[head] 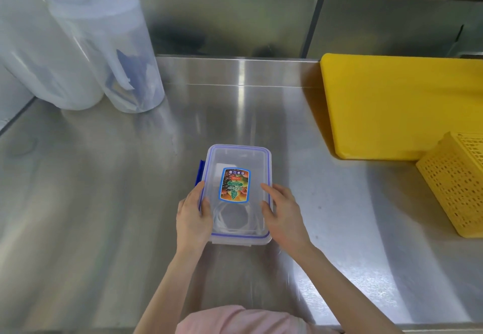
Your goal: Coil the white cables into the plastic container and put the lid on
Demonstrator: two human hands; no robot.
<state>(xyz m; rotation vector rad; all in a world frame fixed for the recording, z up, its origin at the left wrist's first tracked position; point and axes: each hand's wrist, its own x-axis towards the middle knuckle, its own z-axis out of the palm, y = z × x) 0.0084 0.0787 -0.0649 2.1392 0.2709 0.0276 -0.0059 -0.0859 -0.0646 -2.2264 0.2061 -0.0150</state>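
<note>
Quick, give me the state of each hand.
Left hand: grips the lid at its left edge.
Right hand: open, fingers resting on the lid's right side.

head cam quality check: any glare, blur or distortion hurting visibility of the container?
Head view: bright glare streaks on the stainless steel table; wide-angle bending at the edges curves the yellow cutting board; slight softness overall. The clear plastic container with blue-trimmed lid stays readable, coiled white cables visible through it; left hand and right hand reasonably sharp.
</note>
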